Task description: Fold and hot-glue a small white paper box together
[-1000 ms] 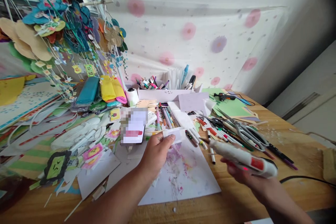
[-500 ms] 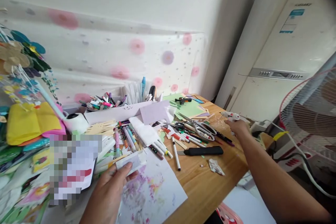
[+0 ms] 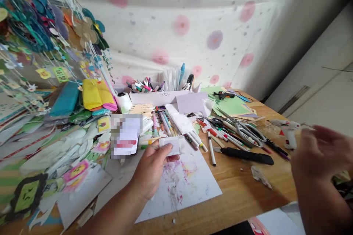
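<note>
My left hand [image 3: 154, 165] pinches a small, flat, whitish piece [image 3: 172, 145] between thumb and fingers, above a paint-stained white sheet [image 3: 198, 187]. It looks like a clear-edged packet or card; I cannot tell which. At the right, my right hand [image 3: 314, 150] is blurred by motion and its fingers are partly smeared. Just left of it a white hot glue gun [image 3: 288, 132] stands on the table, nozzle pointing left. A thin pale strip shows between the gun's back end and the fingers; whether the hand holds it is unclear.
Scissors [image 3: 245, 128], a black-handled knife [image 3: 248, 155] and several markers [image 3: 211, 150] lie mid-table. A phone [image 3: 125, 137] with a blurred screen stands left of my left hand. Paper cutouts [image 3: 77, 174] cover the left side, below hanging felt decorations [image 3: 38, 22]. A crumpled scrap [image 3: 260, 177] lies near the front.
The view has swung left, bringing the hanging decorations in. My right hand was at the glue gun and is now to its right, apart from its body. My left hand keeps its piece.
</note>
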